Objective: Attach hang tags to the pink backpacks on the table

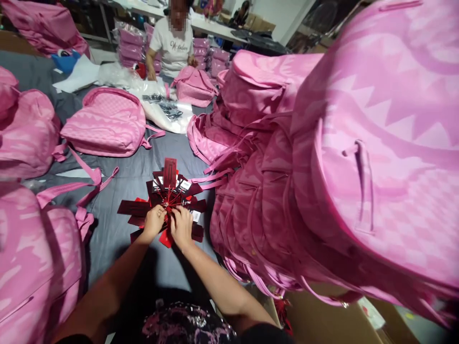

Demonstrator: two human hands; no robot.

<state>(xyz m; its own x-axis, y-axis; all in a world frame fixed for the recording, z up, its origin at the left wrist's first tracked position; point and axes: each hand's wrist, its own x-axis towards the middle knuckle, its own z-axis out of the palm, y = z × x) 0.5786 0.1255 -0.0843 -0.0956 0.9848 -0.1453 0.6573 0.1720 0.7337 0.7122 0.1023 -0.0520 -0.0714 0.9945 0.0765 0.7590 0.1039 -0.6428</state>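
Left hand (154,222): fingers bent at the hub of the strings (167,197); any pinch cannot be confirmed. Tags (170,173): fanned on the table (107,241) around both hands; probably light, flat, stiff card, with strings prone to tangling. Grip strings near the hub. Right hand (181,225): fingers curled just beside the hub; grasp cannot be determined.

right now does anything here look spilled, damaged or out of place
Nothing looks clearly spilled or damaged. Loose pink fabric straps trailing over the grey cloth, at left, look slightly untidy; dark red card tags fan out around the bare left hand and right hand.
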